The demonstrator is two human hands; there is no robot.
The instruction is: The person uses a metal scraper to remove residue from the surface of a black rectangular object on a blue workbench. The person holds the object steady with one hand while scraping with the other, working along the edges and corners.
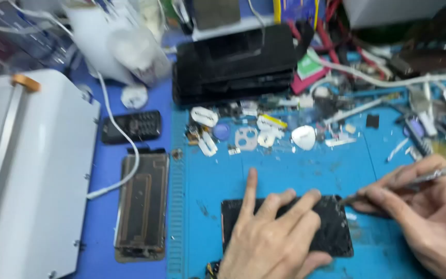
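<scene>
Opened phone (331, 227) lying flat, dark side up, on the blue mat (295, 170), near its front edge. Left hand (269, 237) spread flat over it, fingers fanned and pressing down to pin it. Right hand (429, 212) pinched around thin metal tweezers (414, 182), tip touching the phone's upper right corner.

Easy to slip from here — a hard push at that corner, the tip skidding across the dark surface, scratching it or jabbing the left fingertips resting just beside. Too much prying force and a cracked panel or torn part underneath; exact spot under the tip too blurred to tell. Uneven pressure from the spread hand, and the phone pivoting on the mat.

Clutter a second hazard: small white plastic bits (256, 135) and picks scattered just behind the phone, easily swept off by a sleeve or wrist. White cable (125, 155) trailing past a second bare phone frame (141, 206) to the left, well apart — a snag there only with a wide reach.
</scene>
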